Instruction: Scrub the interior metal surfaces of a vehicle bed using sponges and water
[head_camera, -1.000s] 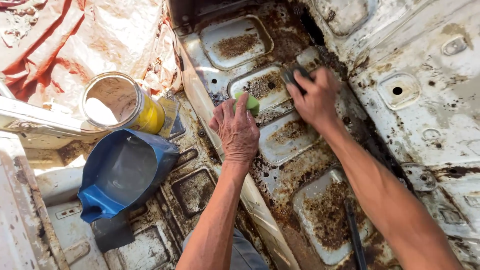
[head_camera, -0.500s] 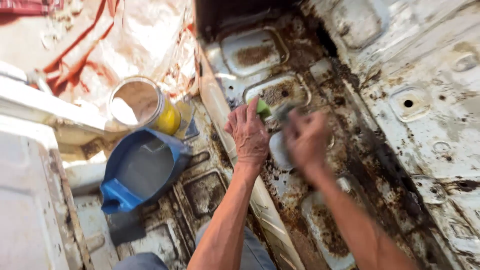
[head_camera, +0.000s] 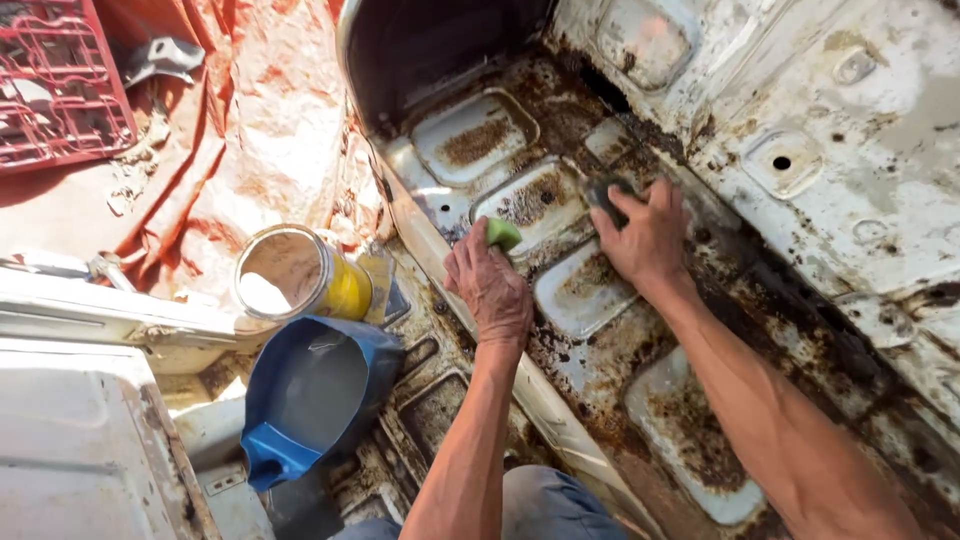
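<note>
Head view looks down on my two hands working a rusty white sheet-metal floor panel (head_camera: 800, 230) with pressed rectangular pockets. My left hand (head_camera: 490, 290) is curled shut around a small green pad (head_camera: 503, 233), pressing it at the edge of one rust-flecked pocket (head_camera: 535, 200). My right hand (head_camera: 645, 240) is closed over a dark scrubbing block (head_camera: 605, 190) just beyond the next pocket, palm down, fingers wrapped on top.

To do this well, I judge that I should keep each pad flat to the metal, work into the pocket corners where the brown scale sits thickest, and lean my weight through straight wrists (the raised ribs will catch a tilted edge).

Left of my hands lies a round tin (head_camera: 300, 275) on its side, yellow-walled with a pale inside, mouth toward me. Just below it sits a blue plastic jug (head_camera: 310, 400), cut open. At top left is a red crate (head_camera: 60, 90) on a red-stained sheet (head_camera: 250, 120).
</note>
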